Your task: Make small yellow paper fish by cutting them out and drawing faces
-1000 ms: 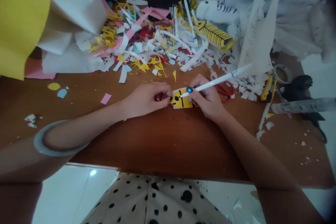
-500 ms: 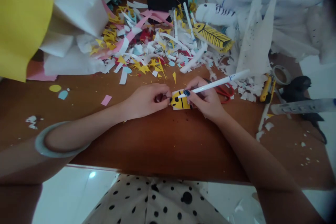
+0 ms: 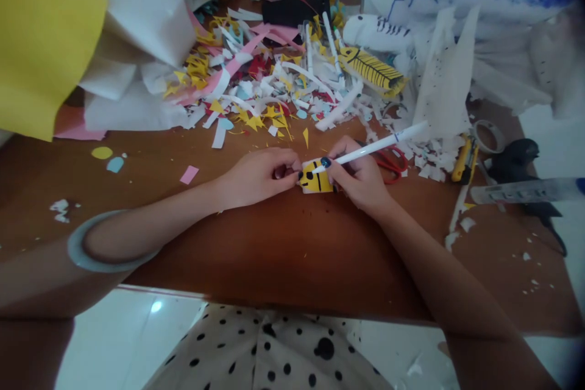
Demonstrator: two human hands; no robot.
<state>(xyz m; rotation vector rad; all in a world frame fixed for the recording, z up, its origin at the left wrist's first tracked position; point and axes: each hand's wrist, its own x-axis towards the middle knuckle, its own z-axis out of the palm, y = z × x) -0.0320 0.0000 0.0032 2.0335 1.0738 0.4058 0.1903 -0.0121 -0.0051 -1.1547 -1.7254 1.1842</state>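
A small yellow paper piece with black marks (image 3: pixel 323 181) lies on the brown table between my hands, white showing along its edges. My left hand (image 3: pixel 262 177) pinches its left end between thumb and fingers. In my right hand (image 3: pixel 361 180) is a white marker pen (image 3: pixel 379 145), slanting up to the right, its tip at the black marks. The fingers of that hand also rest against the piece's right side. Red-handled scissors (image 3: pixel 393 163) lie just behind my right hand, partly hidden by it.
Behind my hands spreads a heap of paper scraps (image 3: pixel 260 88). A yellow striped paper fish (image 3: pixel 372 68) lies on it. At the right are a yellow utility knife (image 3: pixel 465 159), a tape roll (image 3: pixel 489 136) and a black tool (image 3: pixel 514 155). Yellow sheet (image 3: pixel 46 42) hangs at left.
The pen tip has shifted slightly on the yellow piece, and the black mark under it looks fuller. Both hands keep their hold; the whole view has moved a little.
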